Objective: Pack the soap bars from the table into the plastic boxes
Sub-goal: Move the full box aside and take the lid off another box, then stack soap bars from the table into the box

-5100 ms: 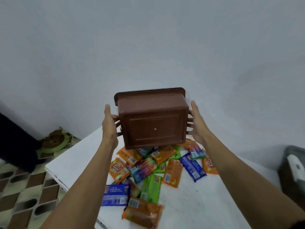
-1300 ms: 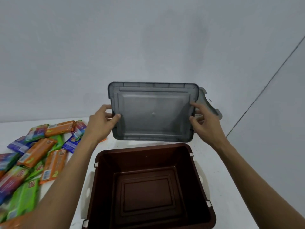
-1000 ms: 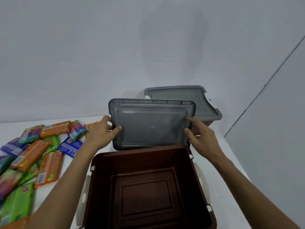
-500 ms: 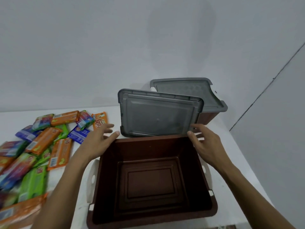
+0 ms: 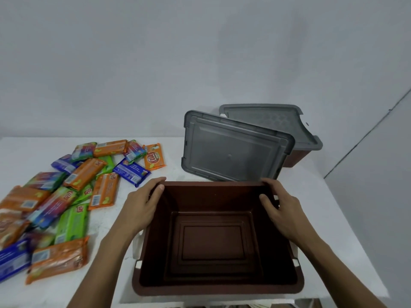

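- The brown box (image 5: 213, 290) sits on the white table (image 5: 333, 218) just in front of the person, with its mouth facing straight up. Its inner floor panel looks wider from left to right than from front to back.
- The left hand (image 5: 144, 205) grips the far left corner of the rim, thumb inside and fingers curled over the outside.
- The right hand (image 5: 282, 210) grips the far right corner the same way, thumb inside the wall.
- The soap bars (image 5: 84, 172) lie flat in a loose heap to the left of the box, their long axes pointing in many directions. One orange bar (image 5: 154, 156) at the heap's far right points roughly away from the person.
- The left edge of the frame cuts off the nearest bars, and their print is too blurred to read.
- A grey lid (image 5: 233, 152) leans tilted behind the box, propped on a second box (image 5: 295, 157) and hiding much of it.
- The left forearm partly covers a white clip (image 5: 136, 243) on the box's left side.
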